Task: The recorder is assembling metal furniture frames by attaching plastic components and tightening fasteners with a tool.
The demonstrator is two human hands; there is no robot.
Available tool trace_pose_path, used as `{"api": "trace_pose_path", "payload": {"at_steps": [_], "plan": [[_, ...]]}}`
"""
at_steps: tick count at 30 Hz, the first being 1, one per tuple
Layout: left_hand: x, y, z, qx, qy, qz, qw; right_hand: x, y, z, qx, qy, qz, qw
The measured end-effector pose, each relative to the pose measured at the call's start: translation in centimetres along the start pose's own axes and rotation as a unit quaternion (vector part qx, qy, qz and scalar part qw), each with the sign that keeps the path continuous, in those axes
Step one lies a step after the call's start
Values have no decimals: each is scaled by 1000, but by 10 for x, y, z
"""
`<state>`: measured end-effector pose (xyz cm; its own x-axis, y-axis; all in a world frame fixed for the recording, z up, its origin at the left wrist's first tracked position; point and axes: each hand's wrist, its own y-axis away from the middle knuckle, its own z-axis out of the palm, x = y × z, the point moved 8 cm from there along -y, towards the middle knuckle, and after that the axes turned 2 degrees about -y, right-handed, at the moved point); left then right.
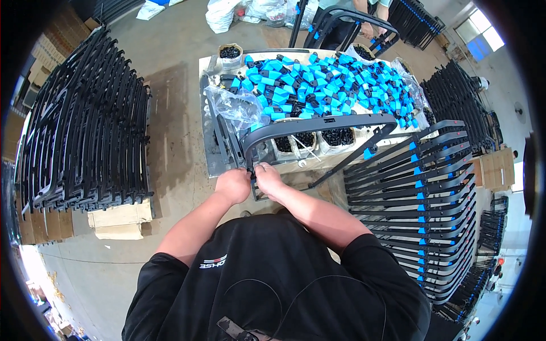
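Concrete-floored workshop; counter (pixel 211 149) at frame centre, heaped with blue clips (pixel 324 85). My left hand (pixel 233 184) and right hand (pixel 267 177) (side by side, just below centre) are both clamped on the near end of a black curved frame (pixel 318 124) that arches over the counter.

The U-shaped frame (pixel 318 125) looks like metal under a smooth, matt dark-grey coat, as do the stacked frames (pixel 85 125) on the floor. The blue clips (pixel 324 85) heaped on the table (pixel 211 153) are glossy moulded plastic; the bags (pixel 233 105) beside them are thin, clear, crinkled plastic film. The table itself shows dull, pale sheet metal at its edge. The small black parts (pixel 338 136) in the tubs have a faint sheen. Flattened cardboard (pixel 119 219) is matt brown. The floor (pixel 176 51) is rough, stained concrete.
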<state>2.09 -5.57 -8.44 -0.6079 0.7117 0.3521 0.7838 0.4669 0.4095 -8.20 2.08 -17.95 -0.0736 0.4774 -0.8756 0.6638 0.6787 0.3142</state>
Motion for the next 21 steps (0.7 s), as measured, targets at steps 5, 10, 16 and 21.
{"api": "trace_pose_path", "payload": {"at_steps": [5,10,16,21], "plan": [[-9,-1,3,6,7,-14,1000,-38,26,-8,-101,-92,234,963],[-8,3,1,26,24,-21,999,-99,-22,-102,204,321,-225,897],[-4,7,0,30,42,-38,998,-49,-77,-128,-27,481,-20,876],[-11,16,10,62,70,-105,990,-50,-74,-131,-14,500,-111,858]]}}
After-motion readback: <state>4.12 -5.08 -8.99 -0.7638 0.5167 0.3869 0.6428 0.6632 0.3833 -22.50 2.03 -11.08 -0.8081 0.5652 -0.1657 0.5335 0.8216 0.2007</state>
